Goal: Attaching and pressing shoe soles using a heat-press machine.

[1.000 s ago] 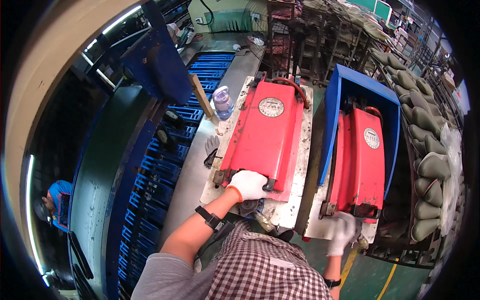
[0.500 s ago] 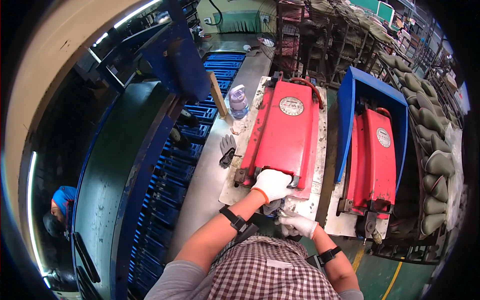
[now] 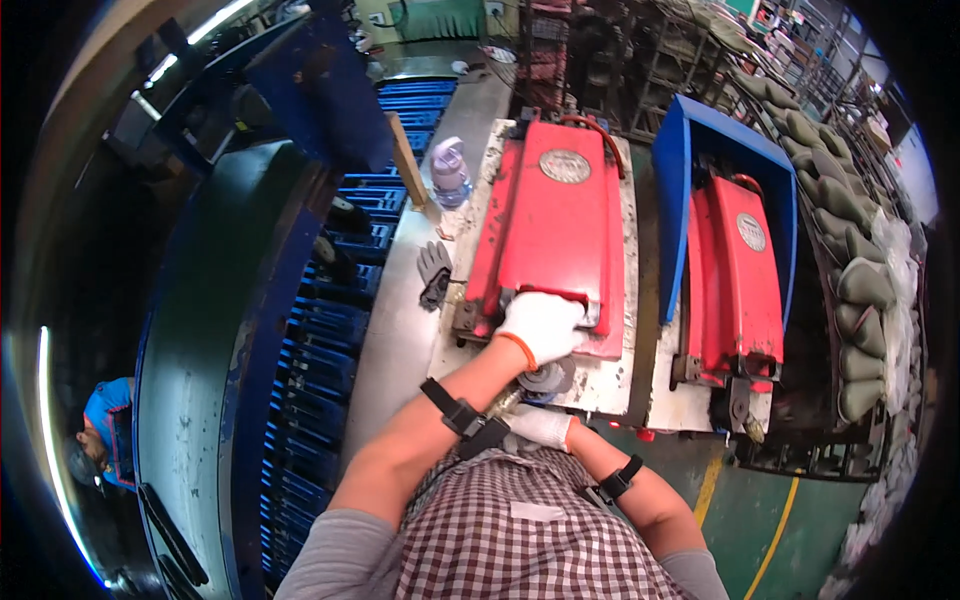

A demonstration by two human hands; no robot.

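My left hand (image 3: 541, 326), in a white glove with an orange cuff, is curled at the front end of a red machine (image 3: 555, 225). Its fingertips are hidden against a dark opening there, so what it grips cannot be made out. Below it, close to my checked apron (image 3: 500, 520), is my right hand (image 3: 540, 424), also gloved in white. A dark round part (image 3: 548, 380) juts from the machine's front just above the right hand. Beside that hand shows a brass-coloured piece (image 3: 505, 404). My left forearm and the apron hide the right fingers.
A second red machine (image 3: 740, 270) sits under a blue hood (image 3: 722, 130) on the right. Grey gloves (image 3: 434, 272) and a lilac bottle (image 3: 450, 175) rest on the metal table (image 3: 395, 340) to the left. Shoe-shaped pieces (image 3: 862, 330) line a far-right rack. A person (image 3: 108, 430) bends at far left.
My right hand has moved left and in towards the apron, partly behind my left wrist. The left hand stays at the machine's front. The whole view has shifted, with the machines now higher up.
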